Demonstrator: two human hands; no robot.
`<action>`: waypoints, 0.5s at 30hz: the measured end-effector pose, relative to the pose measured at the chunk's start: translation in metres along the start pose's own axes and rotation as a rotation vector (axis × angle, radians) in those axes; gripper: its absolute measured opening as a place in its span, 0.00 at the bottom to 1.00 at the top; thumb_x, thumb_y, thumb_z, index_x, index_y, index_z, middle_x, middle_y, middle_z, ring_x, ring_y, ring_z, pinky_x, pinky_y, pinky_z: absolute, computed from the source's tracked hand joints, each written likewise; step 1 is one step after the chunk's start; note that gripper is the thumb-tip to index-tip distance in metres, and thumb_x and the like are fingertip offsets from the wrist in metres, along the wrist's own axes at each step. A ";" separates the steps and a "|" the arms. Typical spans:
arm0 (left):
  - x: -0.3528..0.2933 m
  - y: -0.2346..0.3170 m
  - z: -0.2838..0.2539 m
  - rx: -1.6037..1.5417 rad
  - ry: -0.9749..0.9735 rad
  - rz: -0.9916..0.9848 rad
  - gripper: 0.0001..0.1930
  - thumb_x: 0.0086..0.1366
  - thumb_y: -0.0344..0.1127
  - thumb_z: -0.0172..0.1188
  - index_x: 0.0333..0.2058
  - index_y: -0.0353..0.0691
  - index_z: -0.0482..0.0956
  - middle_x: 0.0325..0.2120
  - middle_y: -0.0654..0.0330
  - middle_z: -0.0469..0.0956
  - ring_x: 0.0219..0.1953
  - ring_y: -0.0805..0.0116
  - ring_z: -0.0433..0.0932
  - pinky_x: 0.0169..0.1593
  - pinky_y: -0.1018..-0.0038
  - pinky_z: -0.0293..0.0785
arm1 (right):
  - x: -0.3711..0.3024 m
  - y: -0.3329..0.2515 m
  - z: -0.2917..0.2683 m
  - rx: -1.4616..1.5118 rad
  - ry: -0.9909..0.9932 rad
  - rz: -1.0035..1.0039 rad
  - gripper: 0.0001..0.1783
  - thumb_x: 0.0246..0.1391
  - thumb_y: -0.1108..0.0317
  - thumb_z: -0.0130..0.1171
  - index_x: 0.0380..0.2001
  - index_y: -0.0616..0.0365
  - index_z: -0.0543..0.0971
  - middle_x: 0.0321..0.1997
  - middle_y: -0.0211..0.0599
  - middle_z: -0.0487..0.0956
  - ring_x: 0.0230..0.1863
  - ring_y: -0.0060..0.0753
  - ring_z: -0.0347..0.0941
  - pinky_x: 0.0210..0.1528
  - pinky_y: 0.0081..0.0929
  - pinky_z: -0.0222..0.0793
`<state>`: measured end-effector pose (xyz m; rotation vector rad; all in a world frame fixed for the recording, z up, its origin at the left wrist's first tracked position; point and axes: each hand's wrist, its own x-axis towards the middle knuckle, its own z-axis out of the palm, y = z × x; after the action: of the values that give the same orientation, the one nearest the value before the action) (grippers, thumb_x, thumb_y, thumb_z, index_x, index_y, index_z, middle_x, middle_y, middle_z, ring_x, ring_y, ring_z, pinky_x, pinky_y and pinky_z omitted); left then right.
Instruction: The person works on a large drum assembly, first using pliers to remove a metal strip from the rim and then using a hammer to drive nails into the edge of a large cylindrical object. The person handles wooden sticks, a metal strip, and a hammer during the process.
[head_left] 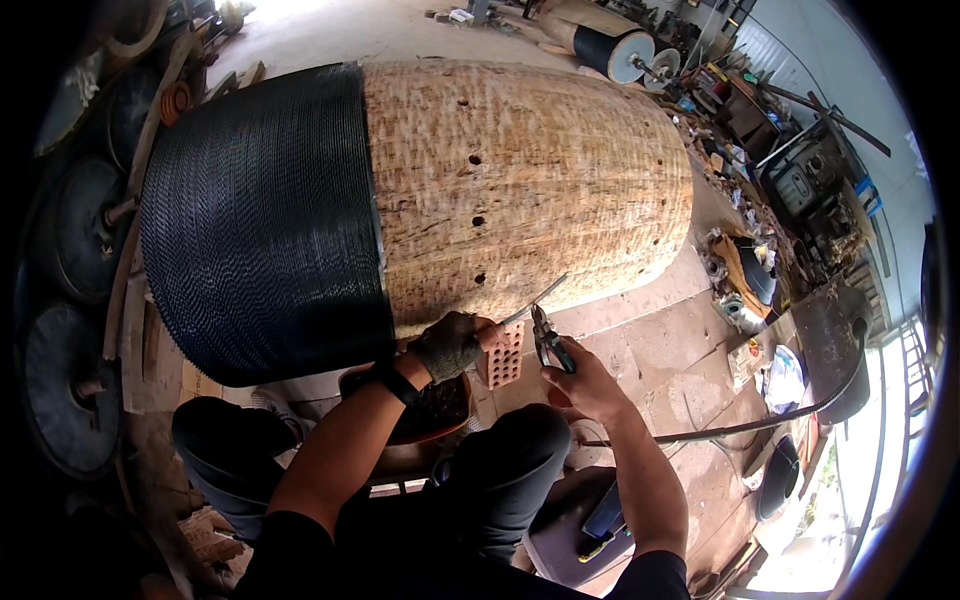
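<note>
A large wooden roller lies on its side in front of me, with dark holes in its pale surface. Black, closely ridged winding covers its left part. My left hand, in a dark fingerless-looking glove, is closed near the roller's lower front. From its fingertips a thin grey metal strip slants up to the right. My right hand is bare and wrapped round dark-handled pliers. Their jaws point up, just right of and below the strip; whether they touch it I cannot tell.
A perforated red brick stands below my left fingers. Beside it, an orange-rimmed basin holds dark bits between my knees. A purple-grey box carries tools at lower right. Round dark discs line the left. Clutter fills the right.
</note>
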<state>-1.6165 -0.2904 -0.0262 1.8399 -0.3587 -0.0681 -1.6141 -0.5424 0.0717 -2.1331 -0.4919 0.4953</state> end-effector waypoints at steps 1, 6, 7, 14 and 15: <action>0.001 0.000 0.000 -0.001 0.002 0.017 0.22 0.72 0.51 0.52 0.43 0.38 0.84 0.27 0.57 0.81 0.33 0.70 0.78 0.43 0.70 0.74 | 0.000 0.001 -0.001 0.001 0.018 -0.022 0.17 0.59 0.69 0.61 0.49 0.64 0.73 0.37 0.40 0.75 0.41 0.35 0.70 0.50 0.31 0.67; 0.000 -0.001 -0.001 0.003 -0.014 0.018 0.21 0.73 0.50 0.51 0.42 0.39 0.85 0.28 0.56 0.82 0.34 0.68 0.78 0.43 0.70 0.74 | 0.005 0.003 -0.003 0.017 0.007 -0.009 0.18 0.58 0.69 0.62 0.50 0.63 0.74 0.37 0.37 0.76 0.41 0.36 0.70 0.52 0.30 0.66; 0.001 0.004 -0.002 -0.003 0.004 0.036 0.21 0.73 0.50 0.50 0.41 0.39 0.85 0.29 0.56 0.82 0.34 0.68 0.79 0.43 0.70 0.74 | 0.006 0.007 -0.002 0.038 0.006 0.023 0.18 0.57 0.70 0.62 0.49 0.63 0.74 0.37 0.37 0.75 0.40 0.36 0.71 0.50 0.30 0.67; -0.003 0.019 -0.008 -0.068 0.008 0.047 0.22 0.72 0.51 0.51 0.37 0.38 0.85 0.25 0.57 0.80 0.31 0.69 0.77 0.42 0.71 0.72 | -0.005 0.007 0.016 0.773 -0.214 0.118 0.26 0.38 0.80 0.52 0.47 0.65 0.74 0.33 0.35 0.75 0.31 0.28 0.72 0.32 0.25 0.71; -0.004 0.021 -0.010 -0.072 0.006 0.067 0.22 0.71 0.51 0.51 0.36 0.38 0.85 0.23 0.59 0.78 0.30 0.70 0.75 0.41 0.71 0.71 | -0.006 0.010 0.019 0.819 -0.269 0.098 0.30 0.32 0.78 0.50 0.47 0.66 0.73 0.33 0.37 0.74 0.31 0.30 0.72 0.31 0.27 0.69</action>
<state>-1.6224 -0.2852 -0.0043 1.7552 -0.4083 -0.0292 -1.6276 -0.5383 0.0542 -1.3119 -0.2587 0.8721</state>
